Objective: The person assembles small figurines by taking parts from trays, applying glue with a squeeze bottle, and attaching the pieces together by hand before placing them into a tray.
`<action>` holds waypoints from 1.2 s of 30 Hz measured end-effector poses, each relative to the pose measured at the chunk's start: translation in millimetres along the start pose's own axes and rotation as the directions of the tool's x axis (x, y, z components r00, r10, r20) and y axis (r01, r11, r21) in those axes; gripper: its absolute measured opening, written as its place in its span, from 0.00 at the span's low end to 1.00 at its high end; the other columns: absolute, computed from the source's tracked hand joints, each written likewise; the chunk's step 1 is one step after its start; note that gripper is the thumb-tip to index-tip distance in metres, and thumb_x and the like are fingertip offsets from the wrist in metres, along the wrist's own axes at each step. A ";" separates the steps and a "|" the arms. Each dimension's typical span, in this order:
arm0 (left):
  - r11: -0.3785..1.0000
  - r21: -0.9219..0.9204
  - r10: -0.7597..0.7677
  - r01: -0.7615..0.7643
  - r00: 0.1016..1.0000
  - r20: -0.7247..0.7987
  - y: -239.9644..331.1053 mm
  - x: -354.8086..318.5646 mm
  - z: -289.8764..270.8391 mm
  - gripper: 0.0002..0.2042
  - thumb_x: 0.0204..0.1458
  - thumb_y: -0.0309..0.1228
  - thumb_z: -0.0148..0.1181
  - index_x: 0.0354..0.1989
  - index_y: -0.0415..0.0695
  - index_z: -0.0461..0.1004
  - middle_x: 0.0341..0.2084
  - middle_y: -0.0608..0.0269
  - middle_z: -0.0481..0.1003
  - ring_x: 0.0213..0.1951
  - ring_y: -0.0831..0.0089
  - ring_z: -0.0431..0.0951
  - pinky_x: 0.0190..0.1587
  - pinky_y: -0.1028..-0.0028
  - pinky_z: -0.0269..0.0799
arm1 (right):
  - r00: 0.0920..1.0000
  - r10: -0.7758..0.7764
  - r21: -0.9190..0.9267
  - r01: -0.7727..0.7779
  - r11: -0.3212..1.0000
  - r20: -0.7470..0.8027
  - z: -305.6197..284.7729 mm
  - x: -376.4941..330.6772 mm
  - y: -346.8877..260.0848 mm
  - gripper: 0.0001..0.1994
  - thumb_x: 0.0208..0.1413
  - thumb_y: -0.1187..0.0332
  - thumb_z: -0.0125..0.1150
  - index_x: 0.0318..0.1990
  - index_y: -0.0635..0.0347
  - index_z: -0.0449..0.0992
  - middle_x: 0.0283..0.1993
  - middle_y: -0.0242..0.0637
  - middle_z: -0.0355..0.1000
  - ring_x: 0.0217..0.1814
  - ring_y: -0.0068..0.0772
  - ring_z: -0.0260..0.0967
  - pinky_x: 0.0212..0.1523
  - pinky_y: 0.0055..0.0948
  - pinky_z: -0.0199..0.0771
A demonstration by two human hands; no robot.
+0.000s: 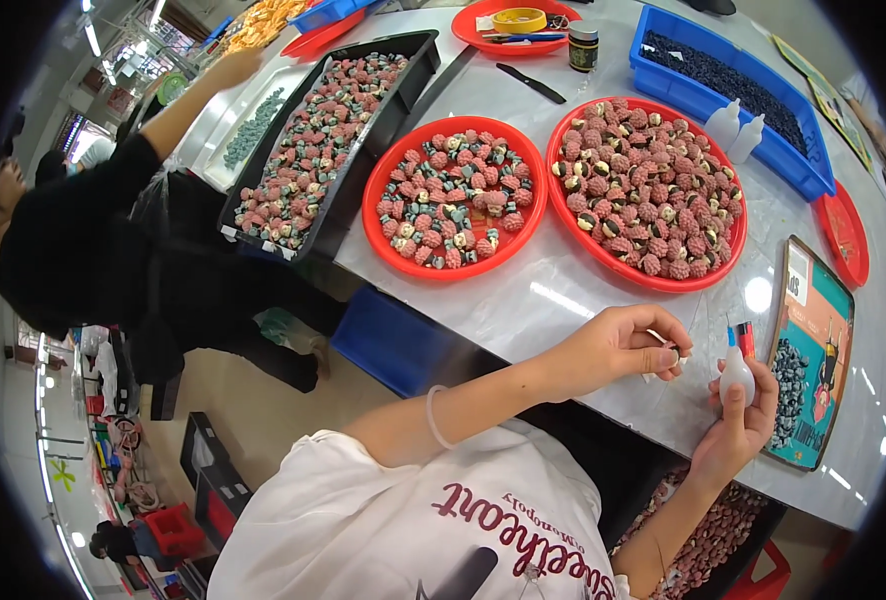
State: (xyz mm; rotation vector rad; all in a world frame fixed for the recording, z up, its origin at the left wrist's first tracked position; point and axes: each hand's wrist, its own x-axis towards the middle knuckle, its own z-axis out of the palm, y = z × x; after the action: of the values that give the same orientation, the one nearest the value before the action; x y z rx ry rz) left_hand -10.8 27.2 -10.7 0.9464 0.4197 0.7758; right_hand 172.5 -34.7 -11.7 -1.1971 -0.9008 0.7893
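My left hand is closed in a pinch over the table edge, with a small dark and pale piece between thumb and fingertips. Wrapped in my right hand is a white squeeze bottle with a thin blue tip pointing up. Behind the bottle shows a red and black stick-like thing; whether my hand also grips it I cannot tell. Beyond my hands, a red round tray is heaped with pink bumpy pieces, many with dark and cream parts.
Another red tray holds pink and grey-green pieces, beside a black bin of similar ones. At the right lies a teal printed tray with small grey-blue pieces. A blue bin, a knife and a jar stand farther back. A co-worker reaches across at left.
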 end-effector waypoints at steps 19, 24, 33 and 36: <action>0.992 0.129 0.009 -0.010 1.000 0.007 -2.4 -7.6 2.1 0.13 0.52 0.30 0.53 0.43 0.37 0.66 0.39 0.61 0.69 0.41 0.74 0.72 0.45 0.75 0.67 | 0.999 -0.040 0.015 0.040 0.999 0.006 2.2 -8.2 -3.6 0.14 0.49 0.69 0.59 0.42 0.65 0.68 0.36 0.39 0.70 0.29 0.20 0.66 0.31 0.16 0.63; 0.989 0.136 0.049 -0.053 0.998 0.033 -2.9 -8.1 2.9 0.13 0.52 0.30 0.53 0.43 0.37 0.65 0.39 0.61 0.70 0.40 0.75 0.72 0.45 0.76 0.67 | 1.000 -0.022 0.012 0.022 1.000 0.010 0.2 -9.4 -5.6 0.14 0.49 0.69 0.58 0.42 0.65 0.68 0.35 0.37 0.70 0.29 0.20 0.66 0.31 0.16 0.63; 0.979 0.192 0.067 -0.072 0.997 0.036 -3.4 -12.1 3.1 0.14 0.52 0.30 0.53 0.44 0.36 0.65 0.39 0.60 0.70 0.39 0.75 0.72 0.45 0.76 0.67 | 0.998 -0.062 0.023 0.062 0.998 0.030 1.7 -10.3 -3.5 0.13 0.49 0.70 0.58 0.42 0.65 0.68 0.34 0.35 0.70 0.29 0.20 0.65 0.30 0.16 0.62; 0.985 0.165 0.055 -0.058 0.998 0.026 -2.9 -12.0 2.7 0.14 0.52 0.31 0.53 0.44 0.36 0.65 0.39 0.60 0.70 0.39 0.75 0.72 0.45 0.76 0.67 | 0.998 -0.060 0.021 0.059 0.998 0.037 3.0 -9.4 -3.7 0.13 0.49 0.70 0.58 0.42 0.66 0.68 0.34 0.35 0.69 0.29 0.20 0.65 0.30 0.16 0.62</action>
State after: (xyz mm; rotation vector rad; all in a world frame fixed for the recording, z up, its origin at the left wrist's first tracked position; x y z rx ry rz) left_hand -15.9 15.7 -11.7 1.1253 0.4450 0.7904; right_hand 165.9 -42.5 -9.2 -1.1367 -0.9534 0.7736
